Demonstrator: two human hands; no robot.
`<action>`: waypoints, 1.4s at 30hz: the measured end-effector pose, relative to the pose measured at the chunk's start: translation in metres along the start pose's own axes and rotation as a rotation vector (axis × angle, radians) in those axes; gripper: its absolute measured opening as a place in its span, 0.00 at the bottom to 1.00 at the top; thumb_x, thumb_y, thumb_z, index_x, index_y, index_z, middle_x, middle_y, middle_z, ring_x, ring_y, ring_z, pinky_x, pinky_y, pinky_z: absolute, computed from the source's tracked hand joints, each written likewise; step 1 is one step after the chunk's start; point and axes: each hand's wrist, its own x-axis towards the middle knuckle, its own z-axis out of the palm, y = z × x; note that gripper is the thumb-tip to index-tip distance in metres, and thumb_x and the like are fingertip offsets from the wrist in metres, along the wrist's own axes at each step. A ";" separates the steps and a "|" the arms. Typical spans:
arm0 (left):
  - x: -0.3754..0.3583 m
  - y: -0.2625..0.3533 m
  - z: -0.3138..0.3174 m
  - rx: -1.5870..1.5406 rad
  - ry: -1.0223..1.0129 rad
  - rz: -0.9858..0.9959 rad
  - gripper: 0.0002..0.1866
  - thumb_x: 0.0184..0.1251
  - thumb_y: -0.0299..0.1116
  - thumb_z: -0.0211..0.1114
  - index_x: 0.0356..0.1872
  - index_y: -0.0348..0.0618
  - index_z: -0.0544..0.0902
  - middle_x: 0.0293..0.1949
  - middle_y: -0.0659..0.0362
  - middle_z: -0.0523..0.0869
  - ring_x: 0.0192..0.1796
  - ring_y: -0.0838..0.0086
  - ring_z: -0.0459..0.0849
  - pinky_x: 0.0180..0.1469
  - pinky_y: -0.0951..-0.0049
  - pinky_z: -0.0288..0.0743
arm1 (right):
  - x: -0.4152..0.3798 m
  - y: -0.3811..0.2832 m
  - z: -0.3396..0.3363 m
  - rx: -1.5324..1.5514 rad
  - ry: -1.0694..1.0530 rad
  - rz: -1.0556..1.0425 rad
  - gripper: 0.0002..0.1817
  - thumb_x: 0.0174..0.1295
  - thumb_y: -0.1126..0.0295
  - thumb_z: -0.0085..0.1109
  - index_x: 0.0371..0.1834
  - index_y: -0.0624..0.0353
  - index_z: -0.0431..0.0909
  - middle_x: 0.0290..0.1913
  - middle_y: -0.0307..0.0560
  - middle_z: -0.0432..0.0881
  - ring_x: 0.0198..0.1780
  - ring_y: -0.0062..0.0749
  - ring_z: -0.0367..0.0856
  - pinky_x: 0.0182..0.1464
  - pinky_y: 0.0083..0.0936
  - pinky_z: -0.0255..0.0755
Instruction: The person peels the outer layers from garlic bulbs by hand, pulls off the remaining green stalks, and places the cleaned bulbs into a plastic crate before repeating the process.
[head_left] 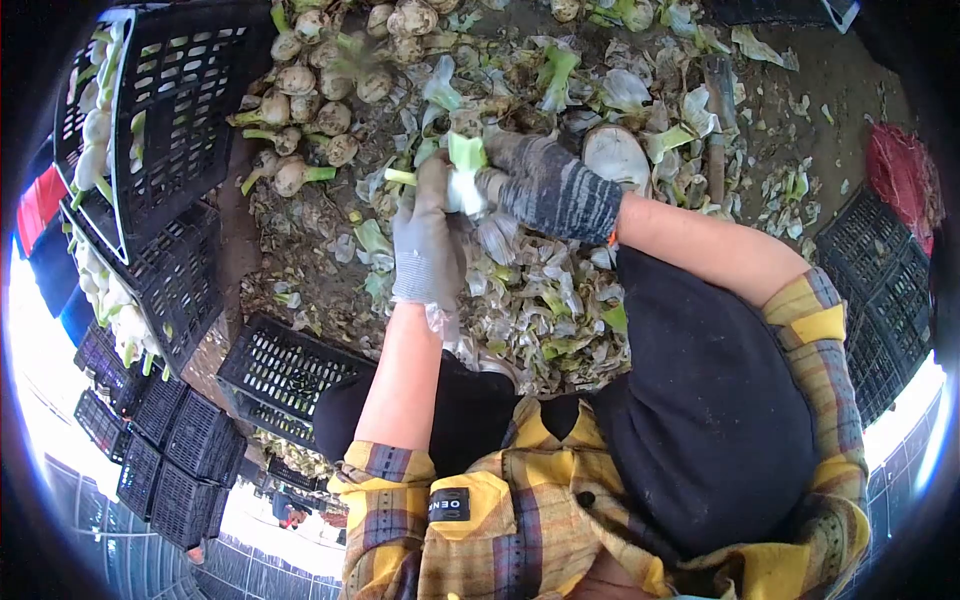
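Between my two gloved hands is a garlic bulb [464,188], white and partly blurred, with pale green leaf skin standing up from it. My left hand [425,225], in a light grey glove, is closed around its left side, and a cut stem end pokes out past those fingers. My right hand [550,185], in a dark striped knit glove, has its fingers closed against the bulb's right side. Loose papery skins [560,300] lie on the ground below both hands. Unpeeled garlic bulbs [310,100] with short stems are heaped at the upper left.
A tall black crate [175,110] with white peeled bulbs stands at the left. Another black crate [285,375] sits beside my leg, and stacked crates [180,450] are farther left. At the right are more crates [870,270] and a red mesh bag [900,180].
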 end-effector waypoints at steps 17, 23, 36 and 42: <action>0.006 0.010 -0.017 0.431 0.107 0.266 0.32 0.68 0.58 0.38 0.49 0.37 0.76 0.38 0.59 0.79 0.38 0.76 0.75 0.40 0.76 0.70 | -0.001 -0.006 -0.009 0.285 -0.217 0.573 0.24 0.58 0.50 0.53 0.47 0.59 0.74 0.35 0.52 0.80 0.25 0.31 0.80 0.25 0.27 0.77; -0.008 0.005 -0.005 0.608 0.020 0.354 0.32 0.68 0.57 0.41 0.49 0.34 0.76 0.33 0.65 0.78 0.30 0.83 0.70 0.35 0.85 0.63 | 0.000 -0.024 -0.012 0.546 -0.306 0.468 0.17 0.62 0.61 0.53 0.47 0.64 0.73 0.36 0.45 0.79 0.32 0.25 0.80 0.34 0.22 0.77; 0.000 -0.006 -0.012 0.468 -0.135 0.456 0.21 0.71 0.40 0.43 0.53 0.32 0.72 0.52 0.50 0.76 0.53 0.70 0.74 0.58 0.72 0.64 | 0.005 -0.023 -0.013 -0.178 -0.205 0.157 0.16 0.54 0.61 0.56 0.37 0.65 0.78 0.29 0.50 0.81 0.32 0.29 0.79 0.37 0.27 0.73; 0.011 -0.008 -0.011 0.508 -0.010 0.420 0.23 0.66 0.44 0.53 0.52 0.33 0.72 0.43 0.56 0.78 0.42 0.76 0.76 0.44 0.76 0.70 | 0.003 -0.016 -0.005 0.018 -0.036 0.226 0.11 0.56 0.69 0.54 0.37 0.65 0.76 0.33 0.48 0.81 0.31 0.28 0.81 0.35 0.25 0.74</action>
